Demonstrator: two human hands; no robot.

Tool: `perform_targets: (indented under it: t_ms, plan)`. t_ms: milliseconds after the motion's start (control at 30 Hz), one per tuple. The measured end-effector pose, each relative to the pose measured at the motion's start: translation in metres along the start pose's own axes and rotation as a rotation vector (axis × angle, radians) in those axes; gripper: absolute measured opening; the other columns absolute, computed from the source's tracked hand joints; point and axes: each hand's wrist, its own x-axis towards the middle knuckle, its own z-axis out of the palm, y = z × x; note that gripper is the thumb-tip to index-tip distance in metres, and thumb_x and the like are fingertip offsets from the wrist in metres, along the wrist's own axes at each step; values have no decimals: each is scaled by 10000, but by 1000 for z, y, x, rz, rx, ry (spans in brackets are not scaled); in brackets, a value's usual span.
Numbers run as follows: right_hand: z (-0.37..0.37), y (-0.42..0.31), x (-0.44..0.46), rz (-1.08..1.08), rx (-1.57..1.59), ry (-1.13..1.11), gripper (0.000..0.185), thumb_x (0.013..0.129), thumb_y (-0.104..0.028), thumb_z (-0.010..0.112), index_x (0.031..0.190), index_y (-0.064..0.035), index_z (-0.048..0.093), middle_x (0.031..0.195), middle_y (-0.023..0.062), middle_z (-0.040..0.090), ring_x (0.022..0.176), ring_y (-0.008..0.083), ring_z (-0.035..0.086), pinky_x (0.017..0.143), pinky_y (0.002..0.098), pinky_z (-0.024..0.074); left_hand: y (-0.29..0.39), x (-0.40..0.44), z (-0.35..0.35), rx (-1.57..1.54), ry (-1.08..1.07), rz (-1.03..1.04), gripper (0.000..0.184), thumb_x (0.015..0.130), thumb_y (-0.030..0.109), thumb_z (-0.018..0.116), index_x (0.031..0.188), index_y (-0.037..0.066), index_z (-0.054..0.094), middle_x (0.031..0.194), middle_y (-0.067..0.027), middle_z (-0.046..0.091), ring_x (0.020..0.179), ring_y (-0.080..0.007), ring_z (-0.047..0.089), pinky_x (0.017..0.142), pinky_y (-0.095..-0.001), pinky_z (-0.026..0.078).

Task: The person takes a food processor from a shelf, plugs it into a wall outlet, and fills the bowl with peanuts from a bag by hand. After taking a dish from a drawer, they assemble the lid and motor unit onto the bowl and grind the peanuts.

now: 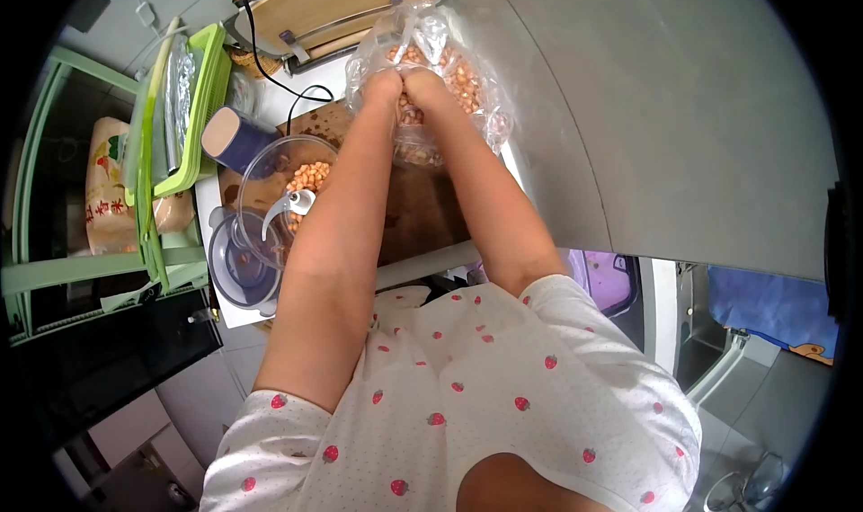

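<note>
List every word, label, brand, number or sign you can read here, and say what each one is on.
"香米", in red on the bag at far left; that is how it appears to read, and the character before it is too unclear to read.
No other text can be made out.

The white short-sleeved top (pixel 485 373) bears tiny dots and red strawberries (pixel 436 419).

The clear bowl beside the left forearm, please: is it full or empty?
The bowl is partly filled: nuts lie beside the white blade.
</note>
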Motion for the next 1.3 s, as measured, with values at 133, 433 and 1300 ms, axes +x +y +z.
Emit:
perform_targets:
  t_ms: [133,433,1300]
  plan:
    - [1,-23,-32,297,445,193,442,851,-327,478,1132,14,466,1002,167,569,862,279,574,729,451,457,-41,62,-8,6,39,122,211,823,123,440,947,-30,515,820,-153,573,627,-240,593,497,-390,492]
    - [21,-7,-28,54,1302,223,232,783,-132,563,903,65,540,799,129,582,659,228,594,563,334,496,-15,-17,1,-631,26,97,190,862,143,413,924,-11,507,801,-123,591,650,-235,613,543,-356,530]
    - [14,-79,-140,-170,1431,26,145,823,-146,510,845,-8,546,804,85,590,715,183,588,646,292,504,23,-140,-19,-739,-144,481,164,844,118,459,788,-9,547,764,-67,573,672,-141,567,623,-251,492]
